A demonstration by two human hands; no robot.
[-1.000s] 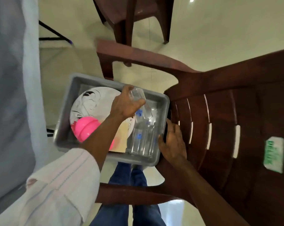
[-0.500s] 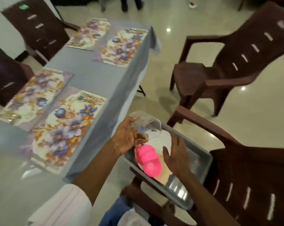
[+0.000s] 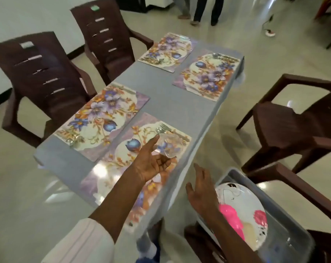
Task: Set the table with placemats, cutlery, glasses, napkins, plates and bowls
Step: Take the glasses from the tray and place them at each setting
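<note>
My left hand (image 3: pixel 151 164) holds a clear glass (image 3: pixel 169 146), tilted, over the nearest floral placemat (image 3: pixel 123 162) on the grey table (image 3: pixel 164 105). A fork and spoon (image 3: pixel 165 130) lie at that mat's far end. My right hand (image 3: pixel 202 192) hovers open and empty between the table edge and a grey bin (image 3: pixel 293 226). The bin rests on a brown chair and holds a white patterned plate (image 3: pixel 242 200), a pink bowl (image 3: pixel 232 218) and more clear glasses (image 3: pixel 290 242). Three more floral placemats (image 3: pixel 102 114) lie further up the table, with cutlery on them.
Brown plastic chairs stand on both sides: two to the left (image 3: pixel 47 78), one to the right (image 3: pixel 293 120), and the one under the bin (image 3: pixel 303 188). People's legs (image 3: pixel 204 10) stand at the far end of the room on the shiny tiled floor.
My view has swung from the bin on the chair to the table. My left hand has carried the glass out of the bin and over the nearest placemat. My right hand has let go of the bin.
</note>
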